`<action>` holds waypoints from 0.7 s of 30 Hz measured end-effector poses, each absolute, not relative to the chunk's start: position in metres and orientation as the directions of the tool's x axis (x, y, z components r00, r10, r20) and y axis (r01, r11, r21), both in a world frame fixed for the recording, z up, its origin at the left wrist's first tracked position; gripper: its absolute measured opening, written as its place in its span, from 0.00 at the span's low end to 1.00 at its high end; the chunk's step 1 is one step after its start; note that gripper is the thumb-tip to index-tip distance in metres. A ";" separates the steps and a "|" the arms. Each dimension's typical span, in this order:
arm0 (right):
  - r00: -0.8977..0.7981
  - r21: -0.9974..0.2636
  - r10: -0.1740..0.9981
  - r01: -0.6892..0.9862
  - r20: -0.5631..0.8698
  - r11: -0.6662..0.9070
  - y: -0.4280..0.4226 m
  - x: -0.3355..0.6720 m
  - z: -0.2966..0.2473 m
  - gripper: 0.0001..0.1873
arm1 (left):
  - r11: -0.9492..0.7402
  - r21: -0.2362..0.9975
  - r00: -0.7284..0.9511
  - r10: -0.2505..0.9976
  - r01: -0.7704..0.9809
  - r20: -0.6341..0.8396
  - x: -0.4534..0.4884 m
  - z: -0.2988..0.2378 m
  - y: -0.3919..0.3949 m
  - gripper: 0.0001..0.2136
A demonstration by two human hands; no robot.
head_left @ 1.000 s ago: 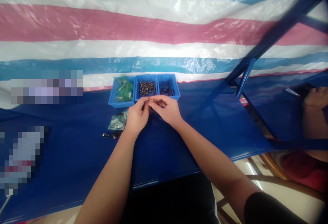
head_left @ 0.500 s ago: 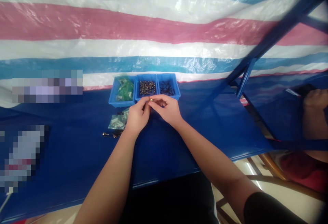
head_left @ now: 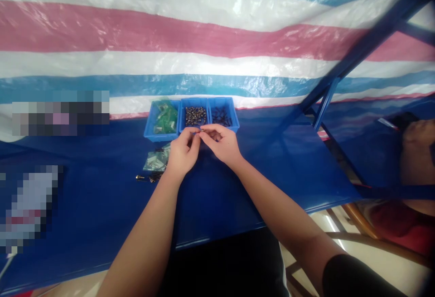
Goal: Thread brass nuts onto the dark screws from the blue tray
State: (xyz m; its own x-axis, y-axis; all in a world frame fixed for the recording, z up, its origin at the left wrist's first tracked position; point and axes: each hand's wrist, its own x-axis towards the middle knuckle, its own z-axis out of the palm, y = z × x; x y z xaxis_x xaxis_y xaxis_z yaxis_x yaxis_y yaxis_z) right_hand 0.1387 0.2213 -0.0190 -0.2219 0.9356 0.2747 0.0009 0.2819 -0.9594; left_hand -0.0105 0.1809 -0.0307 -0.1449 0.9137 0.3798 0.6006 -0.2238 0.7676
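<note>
My left hand (head_left: 182,154) and my right hand (head_left: 220,143) meet over the blue table (head_left: 258,170), fingertips pinched together on a small brass-coloured part (head_left: 201,130). They hover just in front of three blue bins: the left bin (head_left: 149,127) with green bags, the middle bin (head_left: 195,117) with small metal parts, the right bin (head_left: 234,120) with dark parts. A green bag (head_left: 155,161) and a few small metal pieces (head_left: 147,179) lie to the left of my left hand.
A striped plastic sheet (head_left: 204,48) hangs behind the table. A blue metal frame (head_left: 343,66) slants at the right. Another person's arm (head_left: 416,152) shows at the far right edge. Blurred patches lie at the left.
My fingertips have shifted slightly upward and the pinch on the small part has changed a little. Otherwise nothing has moved.
</note>
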 end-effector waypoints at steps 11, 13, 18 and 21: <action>-0.195 -0.948 0.937 0.077 0.289 0.308 0.225 0.141 -0.023 0.12 | -0.209 0.774 -0.192 0.900 0.598 0.392 -0.009 -0.028 0.180 0.13; -0.196 -0.952 0.940 0.068 0.280 0.297 0.224 0.141 -0.021 0.11 | -0.209 0.771 -0.196 0.897 0.601 0.395 -0.009 -0.029 0.180 0.13; -0.223 -0.977 0.951 -0.035 0.215 0.212 0.222 0.138 -0.018 0.11 | -0.196 0.761 -0.206 0.894 0.618 0.397 -0.010 -0.030 0.181 0.12; -0.239 -0.986 0.959 -0.103 0.154 0.133 0.223 0.137 -0.019 0.13 | -0.166 0.755 -0.230 0.892 0.635 0.389 -0.011 -0.029 0.181 0.13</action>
State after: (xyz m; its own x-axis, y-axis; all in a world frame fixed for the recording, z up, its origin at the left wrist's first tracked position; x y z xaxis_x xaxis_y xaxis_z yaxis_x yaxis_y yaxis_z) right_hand 0.1373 0.2229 -0.0192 -0.2395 0.9586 0.1540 -0.1030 0.1326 -0.9858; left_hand -0.0105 0.1812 -0.0290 -0.2296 0.8920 0.3893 0.6347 -0.1660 0.7547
